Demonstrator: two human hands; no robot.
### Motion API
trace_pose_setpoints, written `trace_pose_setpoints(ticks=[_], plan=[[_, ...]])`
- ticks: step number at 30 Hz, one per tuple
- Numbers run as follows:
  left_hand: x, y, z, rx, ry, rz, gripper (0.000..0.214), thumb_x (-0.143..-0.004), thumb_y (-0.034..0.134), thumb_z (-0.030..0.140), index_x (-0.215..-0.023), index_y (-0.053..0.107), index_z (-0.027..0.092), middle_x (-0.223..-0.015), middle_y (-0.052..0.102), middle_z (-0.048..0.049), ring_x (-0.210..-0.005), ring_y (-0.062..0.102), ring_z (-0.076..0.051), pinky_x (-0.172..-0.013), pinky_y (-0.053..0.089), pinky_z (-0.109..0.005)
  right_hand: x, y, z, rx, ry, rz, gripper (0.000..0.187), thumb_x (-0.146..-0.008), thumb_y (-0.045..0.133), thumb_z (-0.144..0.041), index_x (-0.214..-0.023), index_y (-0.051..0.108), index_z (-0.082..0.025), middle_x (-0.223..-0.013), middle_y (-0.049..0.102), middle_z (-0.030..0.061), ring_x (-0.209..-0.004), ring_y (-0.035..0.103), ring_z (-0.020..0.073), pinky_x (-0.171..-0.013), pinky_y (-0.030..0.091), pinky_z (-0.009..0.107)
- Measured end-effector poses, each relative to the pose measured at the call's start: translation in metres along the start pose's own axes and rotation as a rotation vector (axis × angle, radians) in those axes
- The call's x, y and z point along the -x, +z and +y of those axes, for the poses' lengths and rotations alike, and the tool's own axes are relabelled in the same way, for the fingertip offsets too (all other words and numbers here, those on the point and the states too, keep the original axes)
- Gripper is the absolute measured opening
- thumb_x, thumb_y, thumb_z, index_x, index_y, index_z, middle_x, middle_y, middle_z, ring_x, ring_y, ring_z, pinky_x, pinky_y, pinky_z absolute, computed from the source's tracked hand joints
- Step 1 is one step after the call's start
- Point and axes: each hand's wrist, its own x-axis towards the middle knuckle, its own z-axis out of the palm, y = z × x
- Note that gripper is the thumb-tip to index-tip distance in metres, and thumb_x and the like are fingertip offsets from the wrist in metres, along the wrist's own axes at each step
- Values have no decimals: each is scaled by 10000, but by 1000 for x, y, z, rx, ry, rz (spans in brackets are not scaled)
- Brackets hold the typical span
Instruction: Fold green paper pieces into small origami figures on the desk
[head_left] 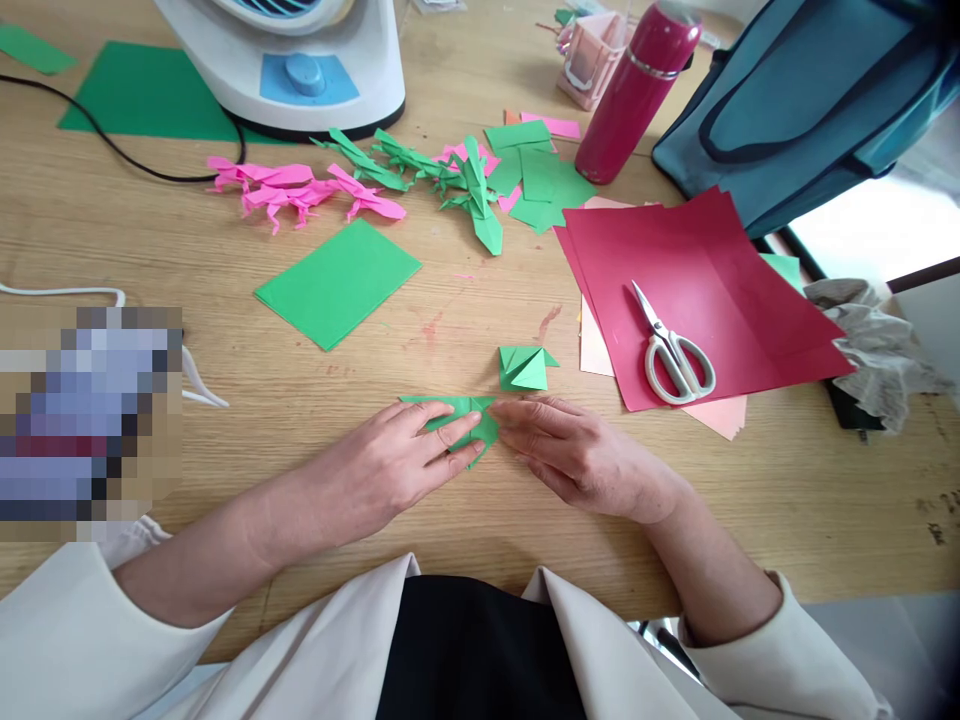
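Observation:
A small green folded paper [484, 428] lies on the table in front of me. My left hand [405, 450] rests over it from the left, fingers spread and laid flat, covering much of the paper. From the right, my right hand [566, 450] has its fingers closed together, with the tips at the paper's right edge; its thumb is largely hidden. Just beyond my fingertips sits a second folded green piece [525, 368] with raised triangular flaps, touched by neither hand.
Scissors [673, 355] lie on red paper [757, 300] at right. Farther back are a green sheet [337, 283], pink folded figures [281, 185], green folded figures [476, 195], a fan base [322, 75], a red flask [637, 95] and a blue bag [795, 110]. A blurred-out patch covers something at left.

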Motion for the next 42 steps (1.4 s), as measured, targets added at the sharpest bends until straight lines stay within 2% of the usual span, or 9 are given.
trace_pose_setpoints(ticks=[11, 16, 19, 23, 26, 30, 33, 36, 42], plan=[[2, -4, -5, 108, 36, 16, 424, -962, 468, 102, -1349, 594, 221, -1487, 543, -100, -1361, 494, -316, -1099, 452, -503, -9, 6, -7, 36, 41, 37, 326, -984, 521, -173, -1280, 606, -66, -1291, 650, 180, -1137, 599, 276, -994, 533, 472], [2, 1, -12, 237, 44, 98, 377, -960, 504, 98, -1285, 642, 228, -1400, 631, -53, -1383, 482, -292, -1141, 426, -498, -10, 10, -7, 57, 52, 23, 320, -991, 504, -166, -1286, 605, -92, -1299, 650, 163, -1105, 598, 267, -957, 532, 462], [-4, 3, -12, 273, -58, 182, 383, -955, 498, 76, -1295, 625, 198, -1351, 661, -67, -1319, 541, -250, -1131, 436, -461, -11, 12, -8, 63, 57, 27, 306, -992, 501, -154, -1267, 617, -87, -1284, 658, 156, -1066, 602, 259, -944, 531, 449], [-16, 3, -6, 207, -312, 243, 352, -969, 524, 159, -1313, 599, 158, -1315, 656, -124, -1232, 578, -270, -1023, 488, -456, -11, 13, -8, 62, 67, 36, 288, -992, 502, -156, -1243, 631, -98, -1270, 663, 145, -1059, 594, 256, -947, 525, 445], [-28, -1, -6, 136, -448, 149, 297, -935, 621, 286, -1208, 643, 169, -1213, 666, -124, -1096, 596, -296, -939, 498, -471, -10, 13, -7, 66, 64, 50, 285, -989, 507, -164, -1235, 638, -100, -1268, 662, 147, -1061, 587, 260, -946, 523, 448], [-45, -9, -10, 67, -615, -31, 384, -773, 797, 439, -1000, 641, 170, -1069, 640, -121, -1027, 575, -320, -879, 486, -457, -9, 15, -6, 52, 59, 56, 304, -991, 506, -176, -1256, 630, -97, -1280, 656, 147, -1084, 583, 261, -967, 515, 448], [-57, -15, -15, 51, -656, -113, 362, -744, 814, 439, -899, 605, 187, -1106, 640, -121, -1081, 574, -332, -875, 465, -434, -9, 16, -5, 24, 61, 49, 321, -989, 508, -183, -1281, 614, -103, -1277, 655, 146, -1147, 575, 262, -1014, 496, 454], [-64, -18, -21, 141, -660, -210, 298, -778, 782, 375, -916, 587, 196, -951, 692, -66, -938, 641, -282, -762, 448, -363, -10, 15, -5, 7, 62, 49, 333, -988, 500, -186, -1299, 600, -120, -1267, 656, 148, -1177, 578, 260, -1024, 493, 462], [-60, -12, -32, 278, -624, -161, 169, -803, 715, 365, -823, 618, 228, -746, 692, 8, -716, 654, -209, -566, 337, -279, -10, 13, -5, 6, 69, 32, 315, -995, 490, -189, -1280, 606, -123, -1279, 646, 146, -1174, 579, 260, -1025, 490, 458]])
